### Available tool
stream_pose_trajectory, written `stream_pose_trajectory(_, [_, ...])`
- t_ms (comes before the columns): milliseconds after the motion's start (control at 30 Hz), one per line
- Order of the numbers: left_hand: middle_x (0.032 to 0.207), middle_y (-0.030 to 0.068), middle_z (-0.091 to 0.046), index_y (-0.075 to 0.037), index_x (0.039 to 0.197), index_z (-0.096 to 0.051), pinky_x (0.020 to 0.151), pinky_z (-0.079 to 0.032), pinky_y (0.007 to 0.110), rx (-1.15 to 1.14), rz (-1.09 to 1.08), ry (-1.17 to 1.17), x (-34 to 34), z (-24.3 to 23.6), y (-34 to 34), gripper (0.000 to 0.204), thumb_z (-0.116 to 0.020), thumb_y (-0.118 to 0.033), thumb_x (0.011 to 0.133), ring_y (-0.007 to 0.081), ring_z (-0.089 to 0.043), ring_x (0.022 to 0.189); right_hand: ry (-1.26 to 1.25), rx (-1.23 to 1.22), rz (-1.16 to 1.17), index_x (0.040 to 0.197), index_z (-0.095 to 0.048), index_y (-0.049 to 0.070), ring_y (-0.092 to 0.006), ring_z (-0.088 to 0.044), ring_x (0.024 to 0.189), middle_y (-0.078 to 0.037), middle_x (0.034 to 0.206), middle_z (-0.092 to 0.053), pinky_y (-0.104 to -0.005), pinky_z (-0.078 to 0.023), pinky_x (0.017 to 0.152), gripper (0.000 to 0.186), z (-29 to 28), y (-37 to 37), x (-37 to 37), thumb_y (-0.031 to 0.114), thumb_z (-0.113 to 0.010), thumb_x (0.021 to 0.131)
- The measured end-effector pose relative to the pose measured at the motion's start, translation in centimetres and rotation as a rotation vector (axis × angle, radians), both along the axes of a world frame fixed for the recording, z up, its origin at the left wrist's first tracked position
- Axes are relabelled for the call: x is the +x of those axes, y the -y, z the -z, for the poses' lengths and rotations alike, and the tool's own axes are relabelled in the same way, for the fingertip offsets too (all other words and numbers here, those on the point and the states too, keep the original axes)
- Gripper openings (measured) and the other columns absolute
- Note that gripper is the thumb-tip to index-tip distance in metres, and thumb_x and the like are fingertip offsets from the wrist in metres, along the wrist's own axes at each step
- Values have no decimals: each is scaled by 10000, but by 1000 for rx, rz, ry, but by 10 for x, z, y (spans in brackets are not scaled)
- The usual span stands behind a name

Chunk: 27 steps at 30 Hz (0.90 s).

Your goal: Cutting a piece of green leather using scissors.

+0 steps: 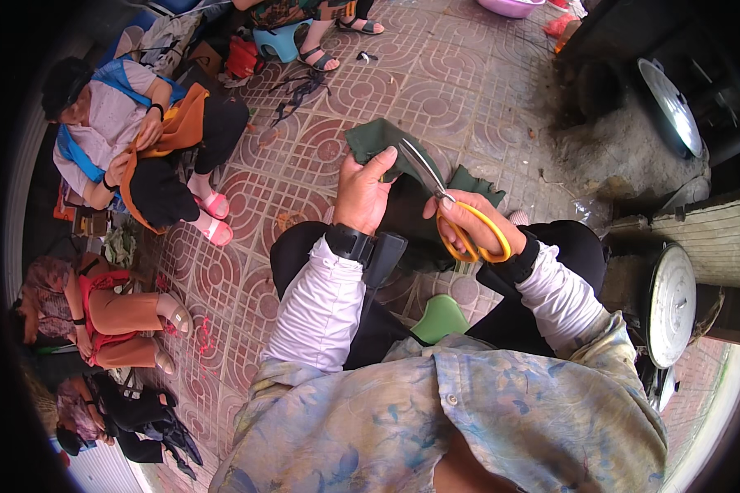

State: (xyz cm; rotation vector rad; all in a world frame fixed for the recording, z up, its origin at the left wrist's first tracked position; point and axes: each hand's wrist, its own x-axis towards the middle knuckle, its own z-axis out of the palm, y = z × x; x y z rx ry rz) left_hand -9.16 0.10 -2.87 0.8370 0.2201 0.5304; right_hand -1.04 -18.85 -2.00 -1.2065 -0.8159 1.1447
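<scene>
floral shirt (469, 419) filled the bottom of the view, white sleeves (321, 304) running up from it to both hands; person sat on a low green stool (440, 316) over a patterned tile floor (436, 90)

left hand (362, 193) held the dark green cloth (378, 140) up in front of the knees, thumb on top and fingers (380, 164) pinched narrow on its near edge, black watch at the wrist; cloth hung partly over the lap, far corner spread toward the floor

right hand (473, 226) was closed through the yellow handles of the scissors (444, 201), fingers wrapped in the loops; blades (419, 164) pointed up and left, lying on the cloth just beside the left thumb; could not tell whether blades were parted or shut

handling judgement: cloth looked soft, light, floppy, no stiffness, would sag and fold unless kept taut; best held by pinching an edge close to the cut line, as the left hand did. scissors looked rigid, metal, fairly heavy at the blade end, sharp; take by the handle loops only, keep the thumb clear of the blades

nearby: other people sat on the left with orange and black fabric (168, 131), well apart; round metal lids (670, 304) at right
</scene>
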Motion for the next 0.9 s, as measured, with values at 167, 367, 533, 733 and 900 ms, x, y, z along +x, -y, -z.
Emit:
stream_pose_trajectory(167, [1074,61,-610,-43,1169,-527,887,-466,346,1,15,5,0,-1,0,308,-583,-15,867,178,-592,985,74,1,21,988,-559,48,-47,-449,493,13,608,-467,-195,-360,451,363,2,-3,1,389,-438,967])
stream_pose_trajectory(367, [1078,58,-612,-44,1166,-533,875,-465,338,8,11,-20,-3,-3,0,304,-583,-18,867,177,-595,980,197,-51,61,988,-552,29,-36,-412,511,28,597,-442,-197,-337,484,346,-1,-4,-4,350,-425,975])
stream_pose_trajectory(533, [1068,53,-618,-52,1160,-541,862,-469,341,-4,9,-38,-4,-5,0,298,-583,-19,866,175,-599,977,254,-45,84,958,-551,41,-27,-377,473,45,563,-408,-199,-294,440,316,-1,-6,-6,338,-445,974])
stream_pose_trajectory(733, [1058,54,-622,-54,1145,-548,863,-469,339,-16,1,-61,-5,-4,0,282,-583,-24,867,170,-602,970,266,-65,92,934,-547,50,-26,-353,430,54,523,-377,-206,-272,410,306,-2,-5,-5,334,-444,976])
stream_pose_trajectory(900, [1051,53,-624,-56,1134,-555,858,-471,335,8,28,-71,-4,-3,-1,265,-577,-30,871,167,-605,960,160,-73,94,944,-554,53,-23,-386,462,46,566,-415,-191,-297,430,313,-1,-5,-6,345,-443,975])
